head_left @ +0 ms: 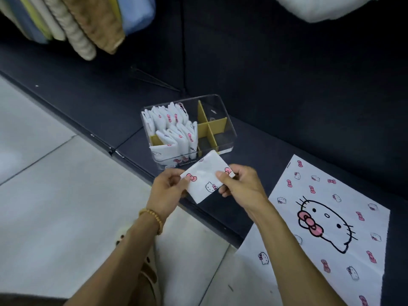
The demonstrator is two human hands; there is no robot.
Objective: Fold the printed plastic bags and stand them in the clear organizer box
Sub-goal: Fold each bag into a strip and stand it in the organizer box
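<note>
A folded white plastic bag (205, 175) printed with pink bows and a cat face is held in the air just in front of the clear organizer box (223, 111). My left hand (169, 191) pinches its left edge and my right hand (240, 184) pinches its right edge. The box stands on a dark shelf and has yellow dividers (212, 127). Its left compartments are packed with several folded printed bags (174, 131) standing upright; its right compartments hold nothing. A flat, unfolded printed bag (326, 219) lies on the shelf to the right, overhanging the front edge.
The dark shelf (276, 89) runs diagonally, with a pale tiled floor (55, 195) to the left. Folded towels and cloths (72, 21) hang in at the top left, and something white (331, 7) at the top right. A beaded bracelet (154, 217) is on my left wrist.
</note>
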